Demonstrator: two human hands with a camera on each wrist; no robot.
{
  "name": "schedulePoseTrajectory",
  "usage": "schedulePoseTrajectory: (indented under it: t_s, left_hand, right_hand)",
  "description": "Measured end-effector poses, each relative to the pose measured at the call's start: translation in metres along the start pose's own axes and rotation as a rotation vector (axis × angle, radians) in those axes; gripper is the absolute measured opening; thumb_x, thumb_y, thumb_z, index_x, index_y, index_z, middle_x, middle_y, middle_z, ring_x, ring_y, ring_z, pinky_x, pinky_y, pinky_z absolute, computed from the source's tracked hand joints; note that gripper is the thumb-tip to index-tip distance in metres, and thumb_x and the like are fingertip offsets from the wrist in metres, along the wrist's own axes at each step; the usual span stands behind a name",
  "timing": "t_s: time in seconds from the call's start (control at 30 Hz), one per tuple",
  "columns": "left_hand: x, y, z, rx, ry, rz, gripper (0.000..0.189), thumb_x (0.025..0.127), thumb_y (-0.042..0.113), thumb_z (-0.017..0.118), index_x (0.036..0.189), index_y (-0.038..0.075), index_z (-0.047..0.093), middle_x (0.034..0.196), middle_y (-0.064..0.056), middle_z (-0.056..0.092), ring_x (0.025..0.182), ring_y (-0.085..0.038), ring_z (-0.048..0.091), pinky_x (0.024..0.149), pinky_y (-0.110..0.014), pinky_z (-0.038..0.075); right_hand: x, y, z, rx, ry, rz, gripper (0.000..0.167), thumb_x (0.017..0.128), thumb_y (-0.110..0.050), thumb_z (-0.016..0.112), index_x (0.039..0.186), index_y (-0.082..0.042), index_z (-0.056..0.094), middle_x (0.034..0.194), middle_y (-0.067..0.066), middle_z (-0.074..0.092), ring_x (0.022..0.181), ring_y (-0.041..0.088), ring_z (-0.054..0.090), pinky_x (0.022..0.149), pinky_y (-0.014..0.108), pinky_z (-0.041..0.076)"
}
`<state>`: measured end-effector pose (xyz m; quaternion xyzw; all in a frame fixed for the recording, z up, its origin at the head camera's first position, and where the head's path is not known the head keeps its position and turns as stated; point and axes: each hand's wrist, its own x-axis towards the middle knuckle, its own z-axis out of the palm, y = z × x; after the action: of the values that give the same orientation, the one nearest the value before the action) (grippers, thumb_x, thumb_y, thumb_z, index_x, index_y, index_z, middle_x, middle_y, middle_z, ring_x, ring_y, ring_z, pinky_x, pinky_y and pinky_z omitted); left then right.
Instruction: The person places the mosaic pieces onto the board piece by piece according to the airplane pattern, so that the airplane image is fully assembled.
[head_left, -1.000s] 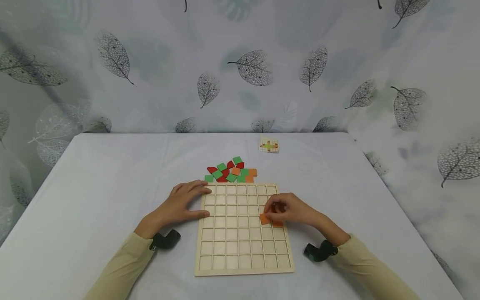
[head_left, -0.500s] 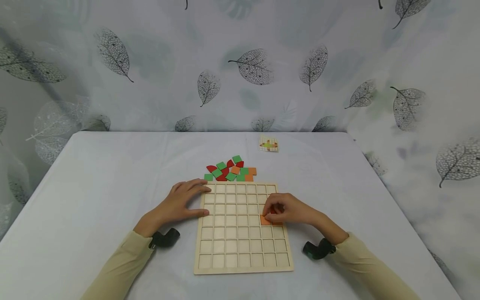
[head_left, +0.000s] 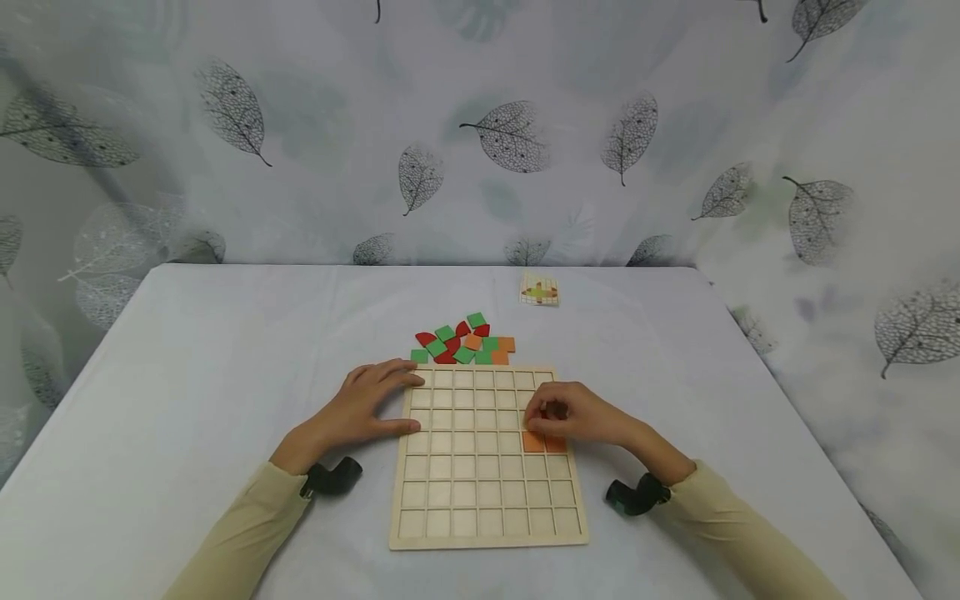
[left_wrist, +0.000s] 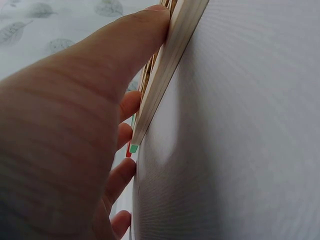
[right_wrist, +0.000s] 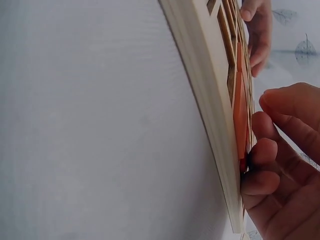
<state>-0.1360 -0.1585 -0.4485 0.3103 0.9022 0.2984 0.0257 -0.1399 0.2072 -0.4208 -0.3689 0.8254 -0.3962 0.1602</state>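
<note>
"Leaf-print cloth (head_left: 510,137) behind a white-covered table (head_left: 210,375). See any writing?"

"Just a small printed card (head_left: 539,290) near the far edge, too tiny to read."

"And on the gridded wooden board (head_left: 463,468)?"

"Two orange square tiles (head_left: 533,443), side by side toward the right edge, partly hidden by the bent right hand (head_left: 581,413); can't tell whether pinching."

"And the left hand (head_left: 362,407)?"

"Spread, touching the left edge. Beyond, loose green squares (head_left: 446,333) and red quarter-circles (head_left: 425,339)."
</note>
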Motion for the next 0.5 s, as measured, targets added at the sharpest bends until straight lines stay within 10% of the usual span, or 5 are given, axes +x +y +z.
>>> schedulePoseTrajectory:
  t_s: [0.5]
  left_hand:
    - [-0.001,0.002,-0.001,-0.005,-0.001,-0.001,0.058,0.082,0.045,0.075,0.131,0.018,0.058,0.146,-0.007,0.046,0.136,-0.028,0.040,0.108,-0.056,0.021]
  right_hand:
    - [0.016,0.001,-0.004,-0.039,0.093,0.038,0.007,0.089,-0.003,0.069,0.096,-0.005,0.070,0.089,0.004,0.068,0.070,0.009,0.051,0.063,0.022,0.046]
